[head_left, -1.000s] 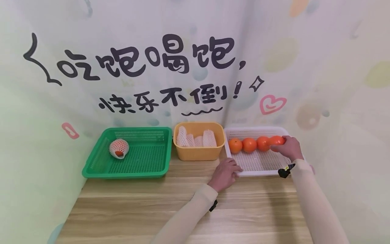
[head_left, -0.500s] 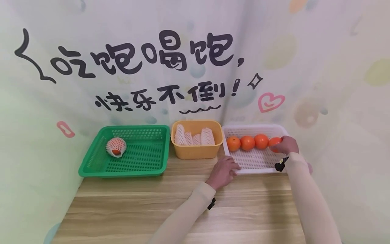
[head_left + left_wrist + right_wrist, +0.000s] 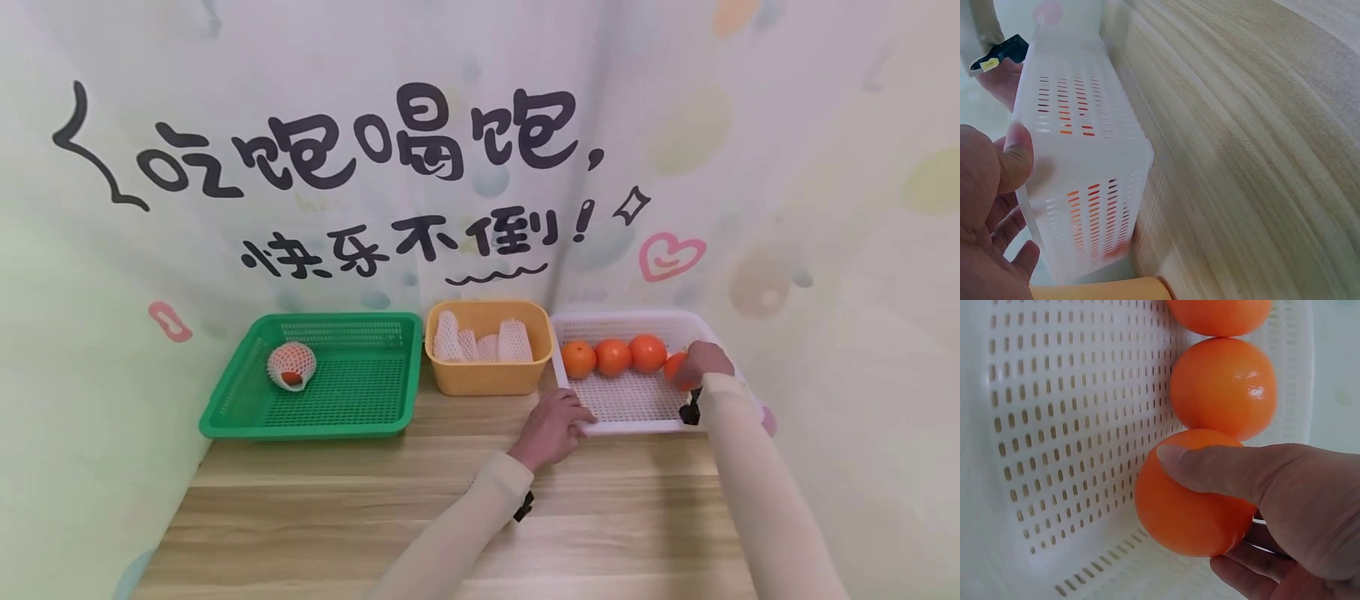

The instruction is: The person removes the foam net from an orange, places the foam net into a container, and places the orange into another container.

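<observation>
In the right wrist view my right hand (image 3: 1297, 506) holds an orange (image 3: 1191, 512), its thumb laid across the top and fingers round the far side. This orange is the rightmost of a row along the back of the white basket (image 3: 630, 429). Beside it sits another orange (image 3: 1225, 387); further along are an orange (image 3: 613, 357) and an orange (image 3: 578, 359). My left hand (image 3: 551, 427) grips the basket's front left corner. The left wrist view shows the thumb (image 3: 1015, 156) against the outer wall and the fingers over the rim.
Left of the white basket stands a yellow bin (image 3: 487, 379) with several white foam net sleeves (image 3: 514, 340). Farther left, a green basket (image 3: 307, 431) contains one net-wrapped orange (image 3: 292, 365). All stand on a wooden table (image 3: 337, 517) against a printed wall covering (image 3: 465, 50).
My right hand has come slightly toward me with the rightmost orange, which now sits lower in the head view. My left hand keeps its grip on the basket corner.
</observation>
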Motion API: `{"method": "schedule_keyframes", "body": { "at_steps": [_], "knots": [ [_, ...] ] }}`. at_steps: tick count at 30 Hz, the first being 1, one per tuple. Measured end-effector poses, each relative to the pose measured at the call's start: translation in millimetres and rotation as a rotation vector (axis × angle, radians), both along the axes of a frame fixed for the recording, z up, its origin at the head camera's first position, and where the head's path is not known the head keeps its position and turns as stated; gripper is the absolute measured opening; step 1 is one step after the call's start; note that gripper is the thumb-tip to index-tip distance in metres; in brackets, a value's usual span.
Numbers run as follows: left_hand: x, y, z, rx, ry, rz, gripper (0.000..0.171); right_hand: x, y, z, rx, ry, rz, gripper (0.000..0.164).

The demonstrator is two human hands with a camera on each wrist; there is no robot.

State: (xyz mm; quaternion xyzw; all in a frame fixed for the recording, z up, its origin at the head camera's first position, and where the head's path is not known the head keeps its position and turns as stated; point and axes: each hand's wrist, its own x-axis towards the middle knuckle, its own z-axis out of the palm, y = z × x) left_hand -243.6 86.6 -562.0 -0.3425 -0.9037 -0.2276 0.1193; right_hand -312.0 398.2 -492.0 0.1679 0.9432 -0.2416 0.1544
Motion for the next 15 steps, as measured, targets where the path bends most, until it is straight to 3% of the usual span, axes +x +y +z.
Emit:
{"method": "schedule_keyframes", "body": {
  "at_steps": [3,8,15],
  "knots": [
    [0.0,1.1,-1.9,-0.003,0.020,-0.004,0.023,-24.5,16.5,-17.9,0.114,0.069,0.179,0.022],
    [0.9,1.3,-2.1,-0.005,0.029,0.001,0.024,-45.7,25.4,-33.4,0.115,-0.016,0.194,0.042],
    [0.3,0.1,-1.7,-0.004,0.051,0.009,0.026,-46.9,23.5,-29.1,0.097,-0.051,0.184,0.046]
  ]
}}
